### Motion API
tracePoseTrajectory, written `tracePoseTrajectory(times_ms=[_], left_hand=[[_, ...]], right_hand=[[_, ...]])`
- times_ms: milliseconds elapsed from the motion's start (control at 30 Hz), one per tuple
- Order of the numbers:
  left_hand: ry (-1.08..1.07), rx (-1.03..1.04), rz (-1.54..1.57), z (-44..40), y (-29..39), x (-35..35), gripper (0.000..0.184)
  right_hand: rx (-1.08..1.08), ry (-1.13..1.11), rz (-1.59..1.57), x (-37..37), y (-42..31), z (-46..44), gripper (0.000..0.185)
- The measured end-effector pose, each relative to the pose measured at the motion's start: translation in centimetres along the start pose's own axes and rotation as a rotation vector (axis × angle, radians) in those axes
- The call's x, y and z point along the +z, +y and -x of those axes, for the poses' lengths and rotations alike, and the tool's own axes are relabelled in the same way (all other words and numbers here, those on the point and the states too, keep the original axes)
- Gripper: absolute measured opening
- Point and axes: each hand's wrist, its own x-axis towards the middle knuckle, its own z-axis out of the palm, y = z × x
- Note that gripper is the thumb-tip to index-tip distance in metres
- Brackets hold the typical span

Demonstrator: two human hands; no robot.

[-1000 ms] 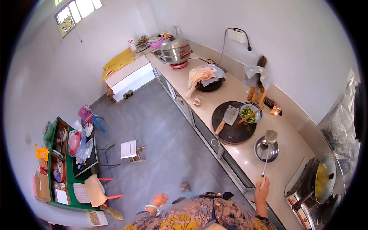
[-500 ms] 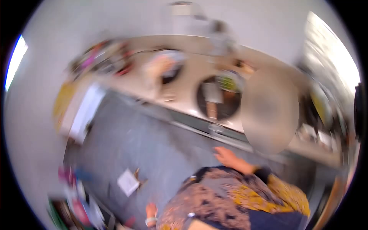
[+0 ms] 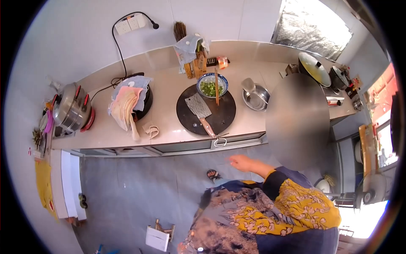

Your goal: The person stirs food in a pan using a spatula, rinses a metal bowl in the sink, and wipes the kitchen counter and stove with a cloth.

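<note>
My right hand [image 3: 242,162] hangs in front of the counter, above the floor, with its fingers loosely curled and nothing seen in them. My left hand does not show. Nearest to the right hand is a round dark chopping board [image 3: 184,116] on the counter. A cleaver [image 3: 198,106] lies across it, its wooden handle reaching the front edge near a white loop of cord [image 3: 220,142]. At the back of the board, a blue-rimmed bowl [image 3: 203,78] holds chopped greens [image 3: 209,89], with chopsticks [image 3: 217,86] resting over it. A metal basin [image 3: 258,100] sits to the right.
Left on the counter [image 3: 165,135] are a steel steamer pot [image 3: 71,108], a cloth-covered pan [image 3: 147,103] and a folded cloth [image 3: 151,130]. A wok [image 3: 311,70] stands far right. A blurred oval hides part of the counter. On the floor are a small stool [image 3: 157,238] and a sandal [image 3: 213,175].
The view has swung and sharpened, bringing the counter into clearer sight. My right hand stays before the counter. My left hand, seen low down earlier, has left the view.
</note>
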Motion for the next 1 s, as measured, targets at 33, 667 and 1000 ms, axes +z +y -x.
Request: tracePoseTrajectory(times_ms=[33,667,1000], left_hand=[[-0.020,0.002,-0.024,-0.8,-0.6,0.0,0.029],[-0.754,0.500,-0.382,0.9,31.7,14.5,0.045],[-0.964,0.220,0.336,10.2,48.7,46.0,0.063]], right_hand=[[0.033,0.041,0.005,0.0,-0.3,1.4,0.035],[0.438,1.034,-0.239,-13.3,8.7,15.2,0.026],[0.413,0.500,-0.098,-23.6,18.4,11.1,0.066]])
